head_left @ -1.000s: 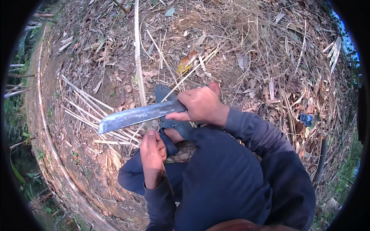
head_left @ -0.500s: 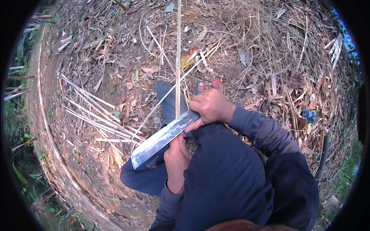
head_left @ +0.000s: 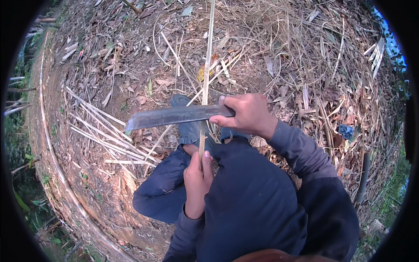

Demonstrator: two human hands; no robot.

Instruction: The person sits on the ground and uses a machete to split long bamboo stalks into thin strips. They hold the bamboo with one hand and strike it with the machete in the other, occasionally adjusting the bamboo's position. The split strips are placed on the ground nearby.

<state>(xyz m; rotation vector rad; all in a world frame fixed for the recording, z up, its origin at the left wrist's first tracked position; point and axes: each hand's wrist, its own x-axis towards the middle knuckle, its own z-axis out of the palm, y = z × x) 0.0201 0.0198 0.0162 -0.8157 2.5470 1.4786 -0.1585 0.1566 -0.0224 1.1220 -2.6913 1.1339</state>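
Note:
My right hand (head_left: 251, 114) grips a broad-bladed machete (head_left: 174, 116) by its near end, the handle hidden in my fingers. The blade points left and lies across a long, pale bamboo strip (head_left: 208, 65). Below the blade, my left hand (head_left: 198, 174) pinches the near end of that strip between thumb and fingers. From there the strip runs away from me to the top of the view. Whether the edge bites into the strip I cannot tell. My dark-trousered knees and shoes (head_left: 192, 126) are under and around the hands.
Several split strips (head_left: 109, 135) lie in a loose pile on the ground to the left. Dry leaves, curled shavings (head_left: 279, 26) and more strips litter the far side. A long pole (head_left: 54, 148) curves along the left. A small dark blue object (head_left: 346, 131) lies at right.
The machete has moved away from my left hand and swung from a slant to nearly level, its flat face turning darker. The strip now leans slightly right. My left hand still pinches it.

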